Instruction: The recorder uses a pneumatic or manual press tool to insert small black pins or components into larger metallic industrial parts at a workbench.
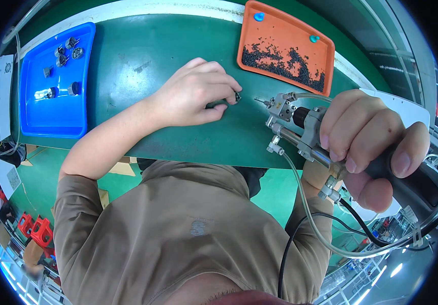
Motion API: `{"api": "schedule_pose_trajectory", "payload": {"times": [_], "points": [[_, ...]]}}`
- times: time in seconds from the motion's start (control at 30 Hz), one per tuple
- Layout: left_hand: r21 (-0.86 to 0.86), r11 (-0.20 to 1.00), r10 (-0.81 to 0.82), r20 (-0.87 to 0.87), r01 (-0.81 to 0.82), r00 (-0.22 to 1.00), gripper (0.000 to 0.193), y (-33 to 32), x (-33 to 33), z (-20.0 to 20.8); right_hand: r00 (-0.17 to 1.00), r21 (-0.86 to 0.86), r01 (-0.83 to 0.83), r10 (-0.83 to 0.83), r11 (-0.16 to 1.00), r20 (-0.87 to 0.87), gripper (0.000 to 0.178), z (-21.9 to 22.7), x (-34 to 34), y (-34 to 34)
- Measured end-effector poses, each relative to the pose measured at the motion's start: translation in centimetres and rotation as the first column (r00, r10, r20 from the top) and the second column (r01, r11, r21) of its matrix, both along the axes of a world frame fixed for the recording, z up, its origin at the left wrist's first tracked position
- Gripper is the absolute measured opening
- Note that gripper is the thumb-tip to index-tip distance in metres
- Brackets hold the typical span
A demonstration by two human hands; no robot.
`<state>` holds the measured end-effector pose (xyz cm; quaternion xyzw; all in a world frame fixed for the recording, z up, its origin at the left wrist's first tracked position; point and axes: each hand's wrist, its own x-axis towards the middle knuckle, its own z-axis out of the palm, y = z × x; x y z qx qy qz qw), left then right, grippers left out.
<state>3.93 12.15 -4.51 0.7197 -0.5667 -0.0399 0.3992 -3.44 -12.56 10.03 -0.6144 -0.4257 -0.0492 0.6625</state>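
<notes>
My left hand (198, 94) rests over the green table, its fingers closed round a small dark part (237, 97) that is mostly hidden; only its edge shows by the fingertips. Facing it from the right is the thin needle tip of a metal dispensing gun (305, 134), a short gap away from the part. My right hand (369, 142) is wrapped round this gun's body and black handle. A clear hose and a black cable trail from the gun. Several small grey-and-black round components (61, 60), some with pins, lie in a blue tray (53, 119) at the left.
An orange tray (280, 35) at the far right holds a spread of tiny black pieces (285, 66), plus a blue and a teal knob-like piece. Both trays stand on the green table (163, 51). Red stools (41, 231) stand on the floor at lower left.
</notes>
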Motion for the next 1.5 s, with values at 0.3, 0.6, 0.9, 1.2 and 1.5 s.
{"api": "schedule_pose_trajectory", "payload": {"times": [0.3,0.6,0.9,1.2,1.5], "points": [[-0.004,1.0,-0.017,0.018,0.017,1.0,0.015,0.5,-0.2,-0.6,0.999,-0.009,-0.042,0.041,0.999,-0.032,0.041,-0.7,0.6,0.9],[-0.039,0.999,0.015,0.111,-0.011,0.994,0.014,0.2,-0.7,-1.3,0.999,-0.021,-0.03,0.03,0.999,-0.034,0.034,-1.9,0.3,1.8],[-0.027,0.999,0.024,0.107,-0.021,0.994,0.014,0.1,-0.9,-1.2,0.999,0.014,-0.041,0.042,0.999,-0.011,0.032,-2.5,0.3,1.8],[-0.035,0.999,0.023,0.091,-0.02,0.996,0.013,-0.1,-0.6,-1.1,1.0,0.005,0.016,-0.016,1.0,-0.017,0.025,-2.1,0.4,2.6],[-0.046,0.999,-0.005,0.065,0.008,0.998,0.01,0.4,-0.5,-1.0,0.962,-0.07,0.225,-0.233,0.972,-0.144,0.022,-0.6,-0.1,4.8]]}}
